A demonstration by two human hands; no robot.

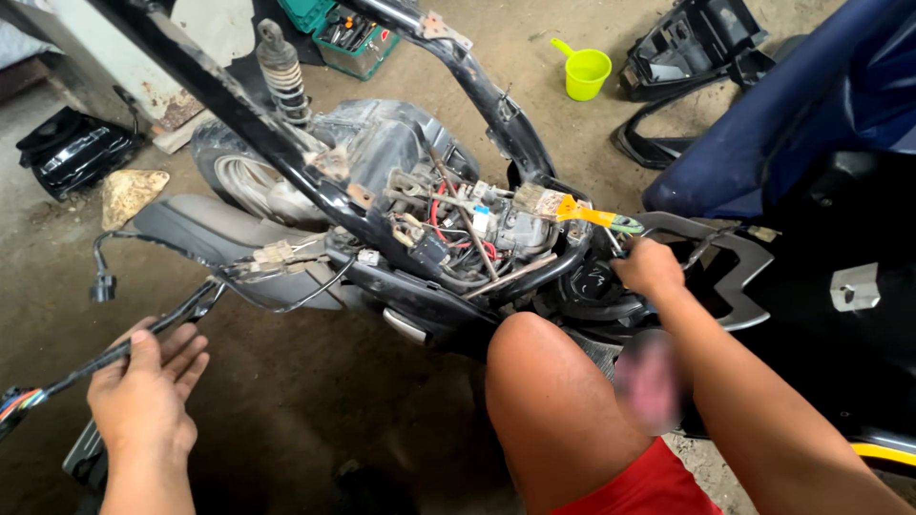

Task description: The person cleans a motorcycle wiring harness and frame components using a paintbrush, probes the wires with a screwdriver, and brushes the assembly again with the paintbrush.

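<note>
A stripped scooter (410, 181) lies before me with its black frame tubes, engine and wiring bared. My left hand (143, 386) is at the lower left, closed around a black wiring harness (172, 324) that runs up to the frame and ends in coloured wires at the left edge. My right hand (649, 267) reaches into the scooter's middle and grips a screwdriver with a yellow and green handle (601, 219), whose tip points at the wiring cluster (458, 229). My bare knee (544, 381) is raised between the two arms.
A rear shock spring (283, 72) and wheel (243, 176) sit at the upper left. A green plastic scoop (585, 69), a toolbox (353, 33) and black body panels (697, 48) lie on the concrete floor behind. A blue panel (792, 114) is at right.
</note>
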